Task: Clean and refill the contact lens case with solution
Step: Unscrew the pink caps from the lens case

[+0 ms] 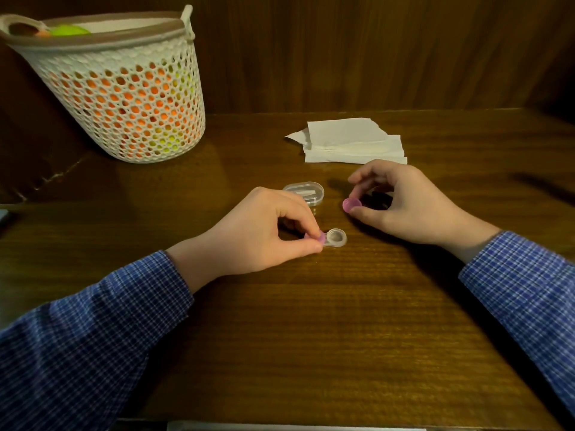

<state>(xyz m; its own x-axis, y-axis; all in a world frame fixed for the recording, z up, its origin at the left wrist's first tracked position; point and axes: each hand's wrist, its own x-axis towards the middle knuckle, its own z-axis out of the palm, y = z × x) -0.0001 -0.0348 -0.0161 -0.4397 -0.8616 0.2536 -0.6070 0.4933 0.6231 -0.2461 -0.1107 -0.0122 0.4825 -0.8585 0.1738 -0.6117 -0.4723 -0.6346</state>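
A clear contact lens case (334,237) lies on the wooden table (311,337) near the middle. Its right well is uncapped. My left hand (261,237) pinches the pink cap (319,237) on the case's left well between thumb and fingers. To the right, my right hand (404,203) pinches a loose pink cap (351,205) just above the table. No solution bottle is in view.
A small clear plastic box (306,191) lies just behind the case. Folded white paper tissues (351,141) lie at the back. A white mesh basket (124,88) holding orange and green items stands at the back left, against a wooden wall.
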